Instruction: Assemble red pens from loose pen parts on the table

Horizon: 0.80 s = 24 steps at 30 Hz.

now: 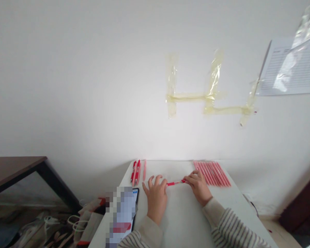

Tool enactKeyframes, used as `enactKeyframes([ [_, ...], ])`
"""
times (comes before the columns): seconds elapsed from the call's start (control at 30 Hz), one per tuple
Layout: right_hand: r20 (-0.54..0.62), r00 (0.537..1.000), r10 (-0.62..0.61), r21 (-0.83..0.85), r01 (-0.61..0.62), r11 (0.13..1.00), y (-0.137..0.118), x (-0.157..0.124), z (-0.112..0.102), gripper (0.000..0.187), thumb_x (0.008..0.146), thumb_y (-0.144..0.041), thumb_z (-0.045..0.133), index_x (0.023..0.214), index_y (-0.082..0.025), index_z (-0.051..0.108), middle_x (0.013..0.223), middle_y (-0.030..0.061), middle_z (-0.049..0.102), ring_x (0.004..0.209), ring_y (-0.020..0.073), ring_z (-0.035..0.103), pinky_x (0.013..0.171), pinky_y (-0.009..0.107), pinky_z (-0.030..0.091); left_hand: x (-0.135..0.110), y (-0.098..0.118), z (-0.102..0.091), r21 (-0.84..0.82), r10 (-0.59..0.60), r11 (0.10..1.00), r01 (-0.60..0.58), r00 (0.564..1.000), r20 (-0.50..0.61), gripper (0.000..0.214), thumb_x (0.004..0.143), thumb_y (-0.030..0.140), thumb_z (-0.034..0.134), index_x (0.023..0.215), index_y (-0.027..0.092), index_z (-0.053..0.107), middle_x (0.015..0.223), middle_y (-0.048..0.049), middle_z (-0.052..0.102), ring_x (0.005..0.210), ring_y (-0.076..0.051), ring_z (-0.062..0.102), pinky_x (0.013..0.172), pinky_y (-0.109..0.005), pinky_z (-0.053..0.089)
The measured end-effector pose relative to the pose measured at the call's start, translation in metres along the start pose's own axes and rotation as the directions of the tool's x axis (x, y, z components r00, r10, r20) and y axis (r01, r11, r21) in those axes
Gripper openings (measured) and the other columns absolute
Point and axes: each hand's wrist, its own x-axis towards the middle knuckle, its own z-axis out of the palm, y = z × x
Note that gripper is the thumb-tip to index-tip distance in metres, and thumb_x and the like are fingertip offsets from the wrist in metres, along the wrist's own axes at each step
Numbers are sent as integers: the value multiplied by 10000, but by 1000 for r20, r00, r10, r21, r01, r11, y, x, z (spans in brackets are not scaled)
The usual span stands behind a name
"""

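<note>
A red pen [171, 184] with a clear section lies level between my two hands, just above or on the white table. My left hand [156, 196] pinches its left end between thumb and index finger, with the other fingers spread. At the other end, the fingers of my right hand [198, 187] close around the pen's red end piece [183, 181]. Whether the pen is in one piece or parted there, I cannot tell. Right of my right hand, several pink pen-like sticks [213, 174] lie side by side. Red pens [137, 172] lie at the back left, near a single pink stick [144, 169].
A phone [134, 206], partly pixelated, lies at the left edge of the white table [183, 220]. The wall rises behind it, bearing yellowish tape [188, 97] and a taped paper sheet [286, 69]. Bags [90, 224] and a dark desk [18, 168] stand left.
</note>
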Motion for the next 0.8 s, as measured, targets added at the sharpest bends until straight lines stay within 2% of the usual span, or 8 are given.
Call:
enactKeyframes([
  [0.13, -3, 1000, 5, -24, -5, 1000, -1, 0, 0, 248, 979, -299, 527, 1034, -324, 768, 917, 63, 733, 1050, 288, 537, 942, 471, 460, -1, 1, -1, -10, -9, 1000, 9, 1000, 8, 310, 925, 181, 440, 974, 346, 698, 1354, 33, 599, 1317, -305, 383, 1129, -736, 126],
  [0.33, -8, 1000, 16, -33, -16, 999, -2, 0, 1, 246, 984, -308, 516, 1037, -326, 755, 908, 58, 717, 1050, 288, 535, 962, 472, 440, 0, 4, -1, -44, -28, 999, 29, 1000, 6, 309, 935, 188, 422, 958, 311, 704, 1330, -5, 605, 1287, -295, 418, 1119, -709, 179],
  [0.5, -41, 998, 56, -71, -59, 996, -5, -1, 1, 241, 991, -310, 505, 1051, -316, 738, 950, 64, 713, 1073, 294, 520, 981, 505, 411, 3, 4, 4, -99, -54, 994, 49, 998, -42, 269, 935, 227, 455, 945, 280, 719, 1255, -49, 615, 1211, -256, 487, 1088, -562, 331],
  [0.6, -60, 996, 71, -97, -77, 992, -7, 0, -1, 221, 984, -319, 524, 1048, -324, 735, 966, 61, 714, 1078, 297, 526, 984, 514, 404, 5, 2, 6, -138, -34, 990, 24, 997, -68, 214, 900, 233, 523, 961, 272, 725, 1230, -60, 613, 1175, -247, 507, 1055, -502, 370],
  [0.8, -51, 997, 56, -105, -61, 993, -5, 0, -1, 215, 977, -296, 528, 1023, -336, 734, 979, 52, 721, 1094, 294, 534, 1021, 537, 383, 7, 3, 1, -145, -7, 989, -2, 998, -64, 170, 893, 274, 564, 932, 271, 729, 1268, -55, 604, 1208, -263, 484, 1070, -530, 355],
])
